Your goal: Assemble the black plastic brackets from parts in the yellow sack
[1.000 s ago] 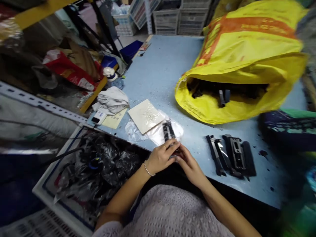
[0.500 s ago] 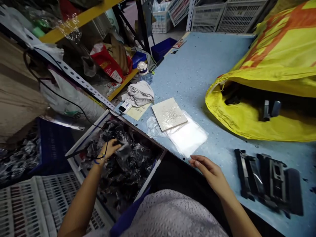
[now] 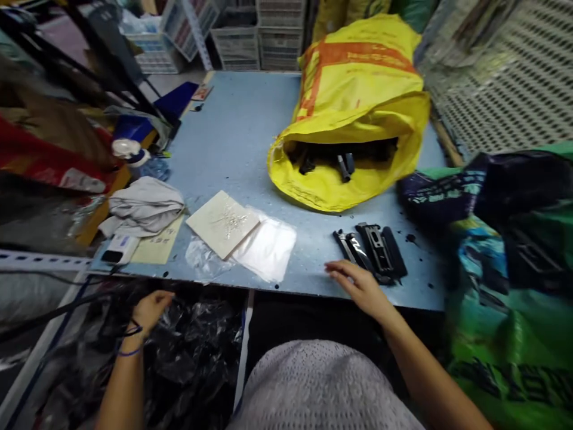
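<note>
My left hand (image 3: pixel 152 309) is above a bin of black parts in clear plastic bags (image 3: pixel 188 346), below the table's front edge. Its fingers are drawn together, and nothing shows in them. Over the table's front edge, my right hand (image 3: pixel 358 286) reaches with its fingers stretched out and holds nothing. Close by its fingertips lies a row of several long black plastic parts (image 3: pixel 378 251), some with shiny strips. To its left, a stack of clear plastic bags (image 3: pixel 271 248) lies partly under a pale square tile (image 3: pixel 224 224).
A yellow sack (image 3: pixel 358 77) lies with its mouth towards me, black parts inside. At left are a grey cloth (image 3: pixel 145 206), a small white device (image 3: pixel 120 249), a yellow note (image 3: pixel 156 243) and a bottle (image 3: pixel 154 167). A green bag (image 3: pixel 510 334) stands at right.
The view has swung to the right, bringing the green bag into sight. My right hand has moved from beside the clear bags to the black parts. My left hand stays over the bin.
</note>
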Tool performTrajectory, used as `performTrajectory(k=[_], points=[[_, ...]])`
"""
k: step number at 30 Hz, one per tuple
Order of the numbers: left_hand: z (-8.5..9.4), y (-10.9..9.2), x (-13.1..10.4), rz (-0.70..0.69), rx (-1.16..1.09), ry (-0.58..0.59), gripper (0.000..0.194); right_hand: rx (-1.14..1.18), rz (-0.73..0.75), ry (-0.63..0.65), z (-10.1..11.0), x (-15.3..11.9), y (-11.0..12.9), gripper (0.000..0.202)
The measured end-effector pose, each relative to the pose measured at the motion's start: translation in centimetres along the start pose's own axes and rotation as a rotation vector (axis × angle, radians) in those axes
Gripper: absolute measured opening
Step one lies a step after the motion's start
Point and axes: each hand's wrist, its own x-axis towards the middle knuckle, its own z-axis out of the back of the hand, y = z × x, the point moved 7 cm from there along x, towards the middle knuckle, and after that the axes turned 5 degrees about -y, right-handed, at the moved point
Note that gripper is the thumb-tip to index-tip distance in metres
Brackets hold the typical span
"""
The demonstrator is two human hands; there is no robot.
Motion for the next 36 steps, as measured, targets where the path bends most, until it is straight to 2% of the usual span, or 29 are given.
performTrajectory(k=[2, 3, 4, 5, 6, 7, 8, 10, 12, 15, 17, 19, 22, 24, 26, 28, 30, 32, 34, 36], points=[[-3.4, -6.3, -2.4, -0.126, -0.12, 0.22, 0.038, -0.303, 0.04, -0.165, 4.4, 0.2, -0.6, 0.031], [-5.0, -9.9, -4.0, -0.204, -0.215, 0.319, 0.041, -0.459, 0.052, -0.194, 5.9, 0.5, -0.7, 0.034], [-6.2, -13.7, -5.6, -0.284, -0.318, 0.376, 0.042, -0.6, 0.08, -0.171, 6.7, 1.1, -0.6, 0.038], [-7.2, -17.5, -6.9, -0.373, -0.412, 0.37, 0.04, -0.715, 0.134, -0.104, 6.9, 1.8, -0.5, 0.042], [-7.8, -21.0, -7.8, -0.482, -0.462, 0.283, 0.037, -0.796, 0.211, -0.007, 6.6, 2.5, -0.2, 0.046], [-8.2, -23.9, -8.5, -0.585, -0.465, 0.135, 0.033, -0.844, 0.301, 0.096, 5.9, 3.2, 0.2, 0.049], [-8.7, -26.2, -8.8, -0.655, -0.439, 0.003, 0.03, -0.866, 0.382, 0.181, 5.3, 3.6, 0.6, 0.049], [-10.1, -29.0, -8.5, -0.734, -0.38, -0.141, 0.02, -0.905, 0.418, 0.241, 4.8, 4.2, 1.1, 0.046], [-11.1, -29.4, -7.0, -0.709, -0.378, -0.156, 0.013, -0.993, 0.269, 0.194, 5.2, 4.3, 0.8, 0.036], [-11.4, -27.8, -4.4, -0.587, -0.472, -0.058, 0.019, -1.153, -0.003, 0.122, 5.6, 2.7, -0.7, 0.022], [-11.3, -26.8, -3.4, -0.545, -0.562, 0.024, 0.023, -1.207, -0.041, 0.093, 4.9, 1.6, -1.5, 0.019], [-11.4, -26.5, -3.0, -0.523, -0.658, 0.09, 0.019, -1.203, -0.006, 0.055, 4.1, 1.1, -1.9, 0.015], [-11.2, -26.2, -2.9, -0.475, -0.723, 0.084, 0.013, -1.073, -0.034, 0.022, 3.7, 1.2, -2.8, 0.014], [-10.7, -26.7, -3.4, -0.554, -0.636, -0.007, 0.008, -0.787, -0.111, 0.011, 3.5, 1.7, -3.1, 0.017], [-10.3, -27.6, -4.1, -0.715, -0.491, -0.077, 0.022, -0.301, -0.177, 0.045, 2.1, 2.2, -2.8, 0.023], [-10.3, -28.1, -4.5, -0.818, -0.397, -0.082, 0.034, 0.239, -0.259, 0.176, -1.2, 2.6, -1.9, 0.03], [-10.0, -27.9, -4.4, -0.817, -0.367, -0.084, 0.04, 0.635, -0.398, 0.354, -5.5, 2.5, -1.0, 0.037], [-9.0, -27.4, -4.6, -0.813, -0.348, -0.125, 0.048, 0.84, -0.542, 0.488, -9.5, 2.3, -0.5, 0.041], [-8.1, -27.3, -6.0, -0.902, -0.329, -0.146, 0.055, 0.926, -0.611, 0.545, -12.2, 2.6, -0.5, 0.04], [-7.8, -27.7, -8.6, -1.072, -0.336, -0.098, 0.062, 0.947, -0.596, 0.467, -13.3, 3.7, -0.7, 0.039]])
